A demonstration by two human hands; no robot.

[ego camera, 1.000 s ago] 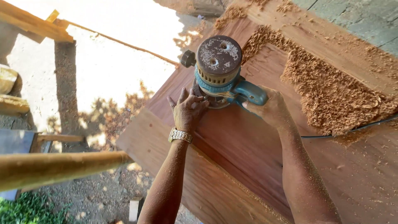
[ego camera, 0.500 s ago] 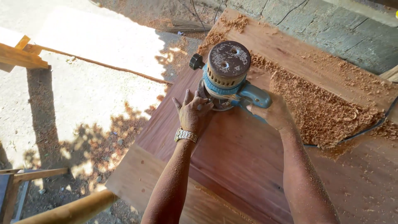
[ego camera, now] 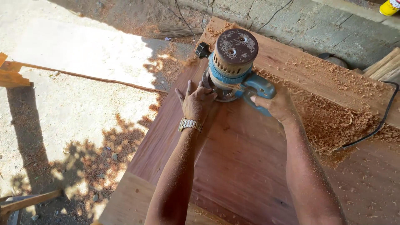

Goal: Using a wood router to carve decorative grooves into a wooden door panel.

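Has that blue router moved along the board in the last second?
Cannot tell. The camera itself shifted, and the blue router sits about as near the sawdust pile and the board's left edge as before.

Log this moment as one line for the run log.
left hand: flat by router base | right hand: grips blue handle | router: upright on board | shavings: piled right | cord: right

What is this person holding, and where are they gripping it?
A blue wood router. The right hand grips its blue side handle; the left hand presses against its base, on the reddish board.
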